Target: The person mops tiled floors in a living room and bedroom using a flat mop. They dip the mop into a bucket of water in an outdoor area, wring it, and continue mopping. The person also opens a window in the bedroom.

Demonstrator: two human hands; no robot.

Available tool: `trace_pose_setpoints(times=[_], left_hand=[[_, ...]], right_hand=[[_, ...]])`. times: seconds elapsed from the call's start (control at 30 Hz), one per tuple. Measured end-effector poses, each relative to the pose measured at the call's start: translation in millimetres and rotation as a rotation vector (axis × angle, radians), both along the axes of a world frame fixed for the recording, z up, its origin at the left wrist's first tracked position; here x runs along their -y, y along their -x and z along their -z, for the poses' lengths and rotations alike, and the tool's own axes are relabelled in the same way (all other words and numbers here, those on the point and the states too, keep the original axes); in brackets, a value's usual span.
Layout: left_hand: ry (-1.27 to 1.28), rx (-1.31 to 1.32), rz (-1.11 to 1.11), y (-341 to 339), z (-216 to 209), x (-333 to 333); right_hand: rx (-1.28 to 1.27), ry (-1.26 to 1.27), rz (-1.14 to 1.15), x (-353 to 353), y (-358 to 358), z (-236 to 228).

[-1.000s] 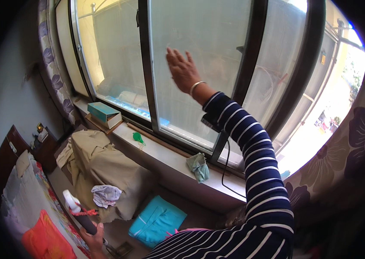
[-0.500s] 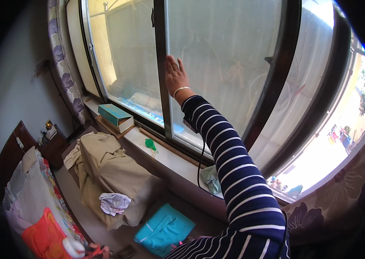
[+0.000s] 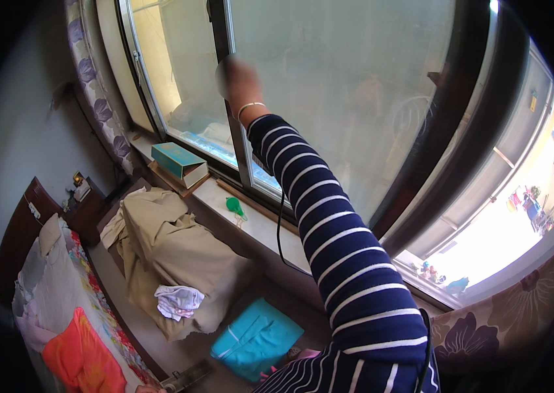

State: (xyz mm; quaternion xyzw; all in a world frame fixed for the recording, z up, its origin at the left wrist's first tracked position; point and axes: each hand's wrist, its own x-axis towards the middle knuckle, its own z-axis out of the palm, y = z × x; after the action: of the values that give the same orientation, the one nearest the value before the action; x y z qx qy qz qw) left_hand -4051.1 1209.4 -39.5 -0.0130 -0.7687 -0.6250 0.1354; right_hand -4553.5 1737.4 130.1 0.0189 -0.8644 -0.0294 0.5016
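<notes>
My right hand [image 3: 245,85], with a pale bracelet at the wrist, reaches out to the dark upright frame [image 3: 222,33] of the sliding window [image 3: 336,98]. A smeared, roundish grey patch covers its fingers, so I cannot make out their pose or anything in them. The navy sleeve [image 3: 349,262] with white stripes crosses the picture from the lower right. A sliver of skin at the lower left edge appears to be my left hand [image 3: 150,389]; its fingers are hidden. It is nearest to an orange-red cloth [image 3: 84,354].
On the sill [image 3: 208,196] stand a teal box [image 3: 177,160] and a small green object [image 3: 235,206]. Beneath lie a beige cover [image 3: 165,242] with a crumpled white cloth [image 3: 178,301], and a folded turquoise cloth [image 3: 257,340]. A bed [image 3: 51,275] stands left. A black cable [image 3: 279,236] hangs beside the sleeve.
My right hand has moved up and left along with the dark window frame. Its fingers, stretched out before, are now blurred. The view has shifted slightly.
</notes>
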Motion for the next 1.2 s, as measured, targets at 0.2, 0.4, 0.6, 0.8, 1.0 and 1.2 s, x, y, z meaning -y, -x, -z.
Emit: trace_pose_setpoints(times=[0.2, 0.4, 0.6, 0.8, 1.0, 1.2], left_hand=[[0.031, -0.022, -0.008, -5, 19, 23], [0.103, -0.130, 0.018, -21, 9, 33], [0.148, -0.125, -0.236, -43, -16, 45], [-0.169, -0.459, -0.147, -40, -38, 108], [-0.176, -0.648, 0.068, -79, -70, 228], [-0.295, -0.633, 0.210, -138, -84, 322]], right_hand=[[0.339, -0.113, 0.166, 13, 41, -7], [0.411, -0.050, 0.111, 13, 57, -6], [0.066, -0.019, -0.462, 102, -71, 85], [1.113, 0.577, -0.997, 254, -322, 254], [2.053, 1.038, -0.864, 480, -477, 357], [2.318, 2.130, -0.561, 685, -537, 405]])
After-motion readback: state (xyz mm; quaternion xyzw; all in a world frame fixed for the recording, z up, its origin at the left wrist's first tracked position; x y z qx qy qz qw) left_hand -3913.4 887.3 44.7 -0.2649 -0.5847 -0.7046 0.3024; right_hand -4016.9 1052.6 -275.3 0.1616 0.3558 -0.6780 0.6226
